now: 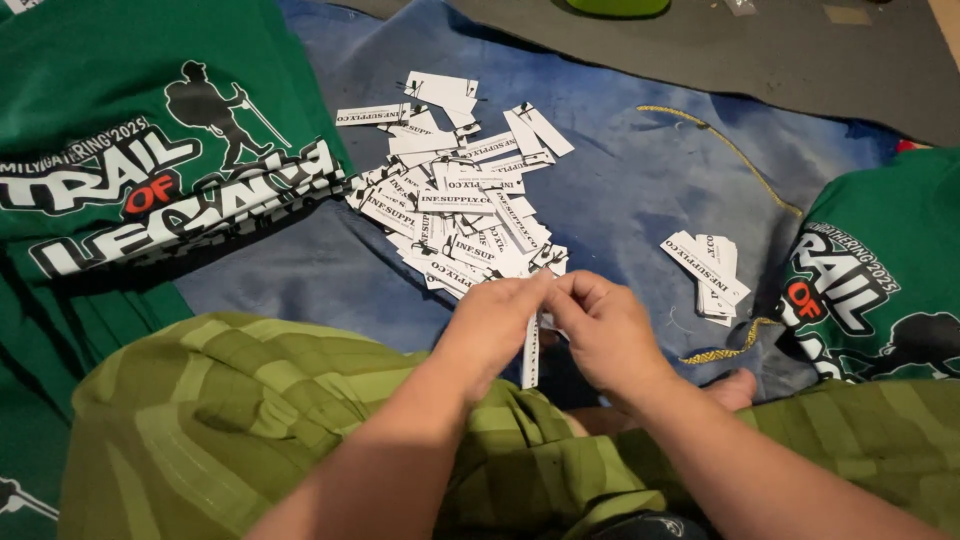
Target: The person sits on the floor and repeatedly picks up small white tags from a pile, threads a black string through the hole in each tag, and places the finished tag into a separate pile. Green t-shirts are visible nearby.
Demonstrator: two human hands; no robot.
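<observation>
In the head view, a narrow white paper tag (530, 352) with black print is seen hanging edge-on below the two hands, over the gap between the knees clad in green striped cloth (240, 400). Its upper end is pinched between the fingertips of both hands, which are met just in front of the big pile.

The left hand (493, 322) is closed down to a pinch, thumb against fingers, on the top of the tag. The right hand (603, 325) is curled likewise, its fingertips touching those of the left and gripping the same tag.

One tag is held. A large loose pile of tags (455, 205) is spread on the blue cloth (620, 180), too many and too overlapped to be counted. A second, small stack of tags (708, 275) is laid well to the right. Two green printed shirts are seen: one stack at the left (130, 160), one at the right (880, 270). One yellow cord (730, 150) is trailed across the blue cloth.
</observation>
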